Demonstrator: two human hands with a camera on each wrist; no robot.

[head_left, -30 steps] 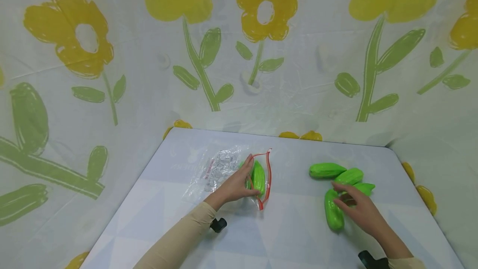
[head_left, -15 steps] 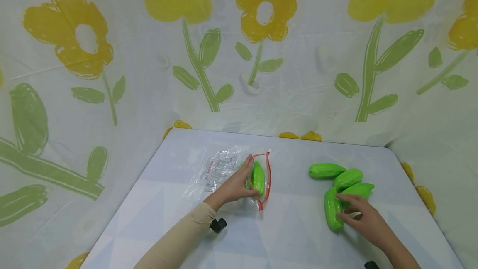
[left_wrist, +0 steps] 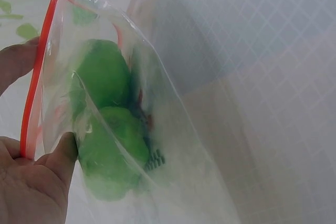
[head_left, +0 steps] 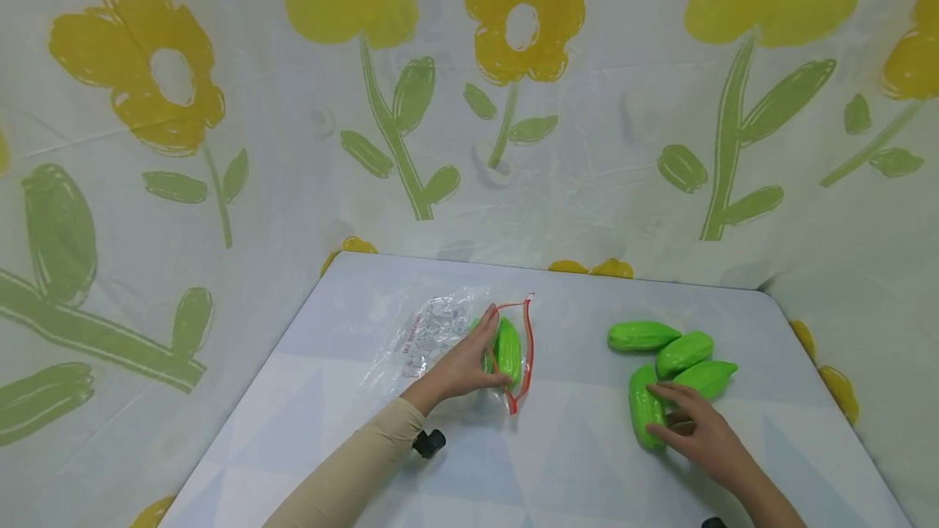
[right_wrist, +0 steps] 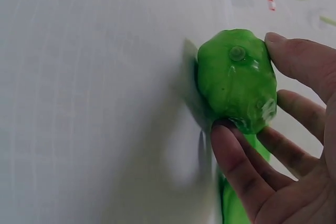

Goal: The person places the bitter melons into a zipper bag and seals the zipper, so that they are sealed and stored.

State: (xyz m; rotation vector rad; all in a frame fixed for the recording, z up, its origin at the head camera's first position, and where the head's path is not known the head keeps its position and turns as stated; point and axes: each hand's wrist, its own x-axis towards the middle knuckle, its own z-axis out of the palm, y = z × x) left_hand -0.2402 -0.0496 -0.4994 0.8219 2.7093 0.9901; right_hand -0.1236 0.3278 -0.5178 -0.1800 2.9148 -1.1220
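My left hand (head_left: 460, 361) holds the mouth of a clear zip bag (head_left: 429, 336) with a red seal strip. In the left wrist view its fingertips are on both faces of the bag (left_wrist: 173, 182) beside the strip. Green gourds (left_wrist: 107, 150) show through the plastic, and one gourd (head_left: 508, 351) lies just inside the mouth. My right hand (head_left: 700, 430) grips another ridged, glossy green gourd (head_left: 645, 407) between thumb and fingers. Its rounded end (right_wrist: 236, 82) with a small stem knob faces the right wrist camera.
Three more green gourds lie just beyond the right hand: one farthest back (head_left: 641, 336), one in the middle (head_left: 685, 354), one on the right (head_left: 707, 379). The pale table (head_left: 572, 463) meets a flower-printed cloth backdrop (head_left: 601, 186) behind it.
My right hand came down from over the group onto the front gourd and shifted it slightly left, away from the others. The left hand and the bag have stayed in place.
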